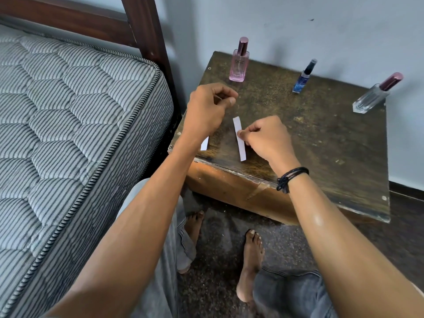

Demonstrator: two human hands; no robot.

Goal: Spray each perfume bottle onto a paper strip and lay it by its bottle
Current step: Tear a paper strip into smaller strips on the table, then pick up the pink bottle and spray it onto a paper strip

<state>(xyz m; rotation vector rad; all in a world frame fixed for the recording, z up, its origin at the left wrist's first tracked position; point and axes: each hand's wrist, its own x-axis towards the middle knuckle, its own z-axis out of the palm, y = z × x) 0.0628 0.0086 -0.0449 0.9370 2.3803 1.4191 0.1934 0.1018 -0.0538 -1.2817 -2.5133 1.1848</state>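
Three perfume bottles stand along the back of a dark wooden table point(321, 138): a pink bottle point(239, 65) at the left, a small blue bottle point(302, 79) in the middle and a clear bottle with a purple cap point(374, 97) at the right. A white paper strip point(239, 138) lies on the table near the front edge, and my right hand point(266, 138) pinches its right edge. My left hand point(211, 109) hovers above the table with curled fingers and holds nothing visible. A second paper strip point(204, 143) peeks out from under my left wrist.
A striped mattress point(75, 125) on a dark wooden bed frame point(146, 31) stands close to the table's left side. A grey wall rises behind the table. My bare feet point(250, 260) rest on the dark floor below the table's front edge.
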